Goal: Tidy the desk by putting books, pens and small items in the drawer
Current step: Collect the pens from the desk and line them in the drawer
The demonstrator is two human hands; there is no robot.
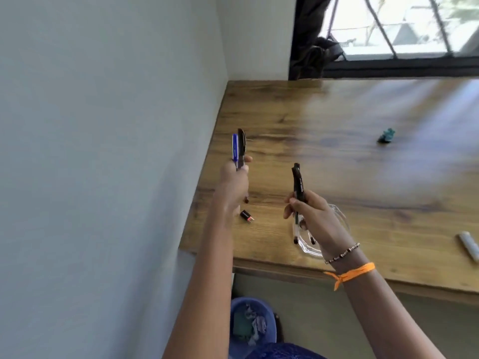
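A pale wall fills the left. A wooden counter butts against it and runs right. At the far side, a dark-framed barred window lets in daylight. Below the near counter edge sits a blue bin.

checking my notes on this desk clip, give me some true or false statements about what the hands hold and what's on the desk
1. The left hand holds a blue pen and a dark pen. True.
2. The right hand is empty. False: it grips black pens.
3. A small black item lies on the desk between the hands. True.
4. The teal object sits in the glass dish. False: it lies far off on the desk, apart from the dish.
5. A blue bin stands on the desk. False: it is on the floor below the desk.
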